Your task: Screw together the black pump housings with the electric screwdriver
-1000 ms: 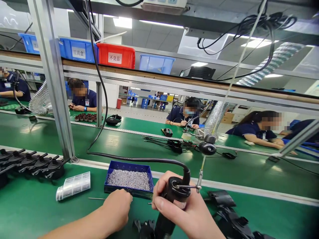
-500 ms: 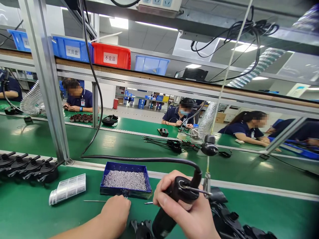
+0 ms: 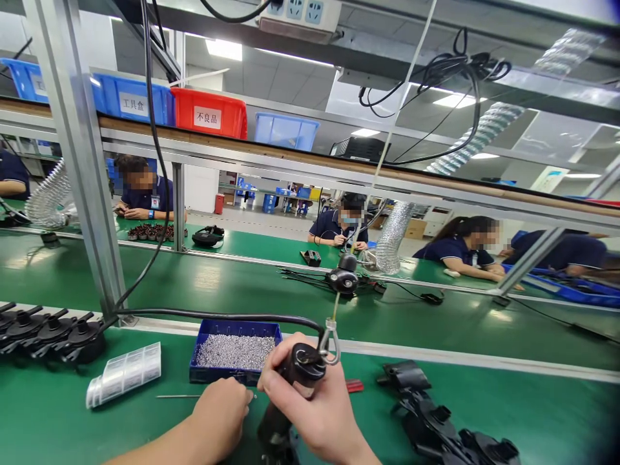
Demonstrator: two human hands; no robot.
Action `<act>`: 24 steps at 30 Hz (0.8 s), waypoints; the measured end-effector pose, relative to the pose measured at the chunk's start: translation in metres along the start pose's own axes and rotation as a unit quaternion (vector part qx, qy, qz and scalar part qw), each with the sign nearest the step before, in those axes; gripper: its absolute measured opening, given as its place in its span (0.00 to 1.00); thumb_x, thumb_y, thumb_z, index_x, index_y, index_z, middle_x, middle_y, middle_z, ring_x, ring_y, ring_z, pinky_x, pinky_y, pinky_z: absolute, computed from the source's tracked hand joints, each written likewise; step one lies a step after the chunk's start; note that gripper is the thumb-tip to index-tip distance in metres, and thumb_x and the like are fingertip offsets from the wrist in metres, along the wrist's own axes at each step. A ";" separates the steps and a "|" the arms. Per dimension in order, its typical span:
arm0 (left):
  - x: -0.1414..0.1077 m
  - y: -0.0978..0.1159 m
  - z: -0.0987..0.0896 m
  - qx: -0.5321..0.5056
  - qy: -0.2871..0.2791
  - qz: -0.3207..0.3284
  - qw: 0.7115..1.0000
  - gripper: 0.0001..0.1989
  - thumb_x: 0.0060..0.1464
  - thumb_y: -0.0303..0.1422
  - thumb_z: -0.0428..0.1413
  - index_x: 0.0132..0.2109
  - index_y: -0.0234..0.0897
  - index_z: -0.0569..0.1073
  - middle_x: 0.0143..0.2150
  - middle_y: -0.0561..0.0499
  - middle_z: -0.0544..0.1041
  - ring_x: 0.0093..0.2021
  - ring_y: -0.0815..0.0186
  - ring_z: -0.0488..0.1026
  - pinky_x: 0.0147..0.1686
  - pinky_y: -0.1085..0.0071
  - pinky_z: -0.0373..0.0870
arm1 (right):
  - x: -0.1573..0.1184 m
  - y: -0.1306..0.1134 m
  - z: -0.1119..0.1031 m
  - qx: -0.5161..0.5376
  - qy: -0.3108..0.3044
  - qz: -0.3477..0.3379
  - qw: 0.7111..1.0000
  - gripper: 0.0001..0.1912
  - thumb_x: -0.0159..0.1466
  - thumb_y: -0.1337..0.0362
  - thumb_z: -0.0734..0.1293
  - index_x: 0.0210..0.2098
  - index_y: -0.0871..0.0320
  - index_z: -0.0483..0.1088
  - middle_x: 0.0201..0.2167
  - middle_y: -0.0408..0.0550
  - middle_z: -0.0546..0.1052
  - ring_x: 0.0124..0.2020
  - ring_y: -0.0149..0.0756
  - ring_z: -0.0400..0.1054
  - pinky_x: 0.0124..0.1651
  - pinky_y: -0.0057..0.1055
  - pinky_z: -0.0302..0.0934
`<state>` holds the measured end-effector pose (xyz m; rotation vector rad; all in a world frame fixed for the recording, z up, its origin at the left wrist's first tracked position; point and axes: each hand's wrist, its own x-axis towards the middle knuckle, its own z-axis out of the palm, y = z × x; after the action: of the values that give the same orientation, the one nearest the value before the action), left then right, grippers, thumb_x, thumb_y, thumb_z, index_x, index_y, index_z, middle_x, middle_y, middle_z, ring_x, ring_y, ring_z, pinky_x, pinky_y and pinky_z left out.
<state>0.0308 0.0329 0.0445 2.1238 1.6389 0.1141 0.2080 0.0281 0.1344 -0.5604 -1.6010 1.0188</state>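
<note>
My right hand (image 3: 322, 410) is wrapped round a black electric screwdriver (image 3: 303, 371), which hangs by a metal hook from a cord. Its lower end is near dark parts at the bottom edge, partly hidden. My left hand (image 3: 220, 410) is closed just in front of a blue tray (image 3: 194, 373) of small silver screws (image 3: 235, 352); a tiny shiny piece shows at its fingertips, too small to name. A thin metal rod (image 3: 177, 396) lies on the green mat, its right end hidden behind my left hand.
A roll of clear labels (image 3: 124, 374) lies left of the tray. Black housings stand at the far left (image 3: 53, 329) and lie at right (image 3: 436, 420). A red object (image 3: 354, 385) is beside my right hand. The black cable (image 3: 217, 316) crosses behind the tray. Several people sit beyond.
My right hand and the screwdriver have moved left, closer to my left hand. The hanging cord swung left with them. A red object now shows to the right. The camera view has shifted slightly.
</note>
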 end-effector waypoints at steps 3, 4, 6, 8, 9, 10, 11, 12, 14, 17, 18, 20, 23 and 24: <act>-0.004 0.007 -0.008 0.072 -0.002 -0.028 0.997 0.18 0.67 0.28 0.54 0.57 0.36 0.84 0.54 0.33 0.86 0.56 0.38 0.84 0.57 0.46 0.79 | 0.001 -0.011 -0.011 -0.028 0.025 0.017 0.999 0.13 0.71 0.53 0.75 0.37 0.54 0.75 0.29 0.46 0.78 0.27 0.39 0.72 0.31 0.33 0.66; -0.006 0.009 -0.010 0.077 -0.003 -0.031 0.997 0.18 0.67 0.28 0.54 0.57 0.35 0.84 0.54 0.32 0.86 0.56 0.38 0.84 0.57 0.46 0.79 | 0.001 -0.015 -0.014 -0.038 0.037 0.022 0.998 0.14 0.71 0.52 0.75 0.37 0.54 0.74 0.28 0.46 0.78 0.27 0.39 0.72 0.31 0.33 0.65; -0.007 0.011 -0.012 0.077 -0.008 -0.033 0.996 0.17 0.67 0.28 0.54 0.56 0.35 0.84 0.54 0.33 0.86 0.57 0.39 0.84 0.58 0.47 0.79 | 0.001 -0.023 -0.019 -0.051 0.061 0.025 0.997 0.15 0.71 0.51 0.76 0.37 0.54 0.74 0.29 0.46 0.79 0.28 0.41 0.73 0.31 0.34 0.65; -0.006 0.011 -0.011 0.076 -0.012 -0.023 0.997 0.17 0.68 0.29 0.54 0.56 0.36 0.84 0.54 0.34 0.85 0.57 0.40 0.83 0.57 0.48 0.78 | 0.001 -0.028 -0.023 -0.045 0.080 0.027 0.995 0.15 0.70 0.50 0.77 0.37 0.54 0.74 0.29 0.47 0.79 0.30 0.43 0.75 0.31 0.35 0.66; -0.005 0.011 -0.010 0.075 -0.012 -0.014 0.997 0.17 0.68 0.30 0.54 0.56 0.38 0.84 0.53 0.35 0.86 0.56 0.40 0.83 0.56 0.49 0.78 | 0.000 -0.029 -0.025 -0.039 0.088 0.029 0.995 0.16 0.70 0.50 0.77 0.38 0.53 0.74 0.29 0.47 0.79 0.31 0.43 0.76 0.31 0.35 0.66; -0.004 0.010 -0.008 0.074 -0.012 -0.007 0.997 0.16 0.69 0.31 0.54 0.55 0.39 0.85 0.53 0.35 0.86 0.56 0.41 0.83 0.55 0.50 0.78 | -0.001 -0.030 -0.027 -0.034 0.095 0.030 0.994 0.16 0.70 0.50 0.77 0.39 0.53 0.73 0.29 0.46 0.78 0.31 0.43 0.76 0.31 0.36 0.67; -0.003 0.009 -0.007 0.074 -0.012 -0.002 0.997 0.16 0.70 0.31 0.53 0.54 0.39 0.85 0.52 0.35 0.86 0.55 0.41 0.83 0.55 0.50 0.78 | -0.001 -0.031 -0.028 -0.032 0.101 0.029 0.994 0.16 0.70 0.49 0.77 0.39 0.53 0.73 0.30 0.46 0.78 0.31 0.44 0.76 0.32 0.36 0.67; -0.001 0.008 -0.005 0.073 -0.013 0.001 0.997 0.16 0.70 0.32 0.53 0.52 0.39 0.86 0.52 0.36 0.85 0.55 0.41 0.83 0.54 0.51 0.78 | -0.002 -0.032 -0.029 -0.034 0.105 0.027 0.994 0.16 0.70 0.49 0.77 0.39 0.53 0.73 0.29 0.46 0.78 0.31 0.44 0.77 0.32 0.36 0.67; 0.002 0.007 -0.002 0.073 -0.016 0.001 0.997 0.15 0.70 0.32 0.53 0.48 0.39 0.86 0.52 0.36 0.85 0.55 0.41 0.83 0.54 0.52 0.77 | -0.004 -0.034 -0.031 -0.037 0.111 0.024 0.993 0.16 0.70 0.49 0.78 0.40 0.52 0.73 0.29 0.45 0.78 0.31 0.44 0.76 0.31 0.36 0.68; 0.008 0.007 0.001 0.070 -0.017 0.005 0.997 0.14 0.69 0.32 0.55 0.44 0.39 0.86 0.52 0.39 0.85 0.56 0.42 0.82 0.56 0.54 0.76 | -0.005 -0.036 -0.030 -0.019 0.114 0.022 0.993 0.16 0.70 0.49 0.78 0.40 0.52 0.73 0.29 0.45 0.78 0.30 0.43 0.76 0.31 0.36 0.68; 0.009 0.008 0.003 0.070 -0.017 0.004 0.997 0.14 0.70 0.31 0.54 0.45 0.39 0.86 0.52 0.39 0.85 0.56 0.42 0.82 0.55 0.54 0.76 | -0.005 -0.037 -0.029 -0.009 0.114 0.021 0.993 0.16 0.69 0.49 0.78 0.40 0.52 0.73 0.29 0.45 0.78 0.30 0.43 0.76 0.30 0.36 0.68; 0.011 0.010 0.006 0.074 -0.018 -0.002 0.997 0.17 0.69 0.26 0.50 0.49 0.36 0.85 0.54 0.37 0.84 0.55 0.43 0.83 0.54 0.53 0.76 | -0.005 -0.038 -0.026 0.010 0.111 0.018 0.994 0.16 0.69 0.49 0.79 0.39 0.52 0.74 0.29 0.45 0.79 0.30 0.42 0.76 0.31 0.36 0.69; 0.010 0.013 0.012 0.083 -0.019 -0.012 0.996 0.23 0.66 0.18 0.45 0.56 0.29 0.81 0.58 0.32 0.81 0.54 0.42 0.83 0.53 0.51 0.76 | -0.003 -0.037 -0.022 0.033 0.100 0.028 0.994 0.16 0.68 0.50 0.79 0.39 0.52 0.74 0.29 0.45 0.79 0.30 0.42 0.76 0.33 0.36 0.70; 0.009 0.013 0.014 0.081 -0.017 -0.010 0.997 0.23 0.65 0.17 0.46 0.57 0.29 0.80 0.59 0.32 0.81 0.54 0.43 0.83 0.52 0.52 0.76 | -0.003 -0.037 -0.021 0.035 0.096 0.035 0.994 0.16 0.68 0.50 0.79 0.39 0.52 0.74 0.29 0.45 0.79 0.30 0.42 0.76 0.33 0.35 0.70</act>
<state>0.0496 0.0347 0.0355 2.2159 1.7003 -0.0624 0.2344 0.0132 0.1643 -0.6505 -1.3797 1.0356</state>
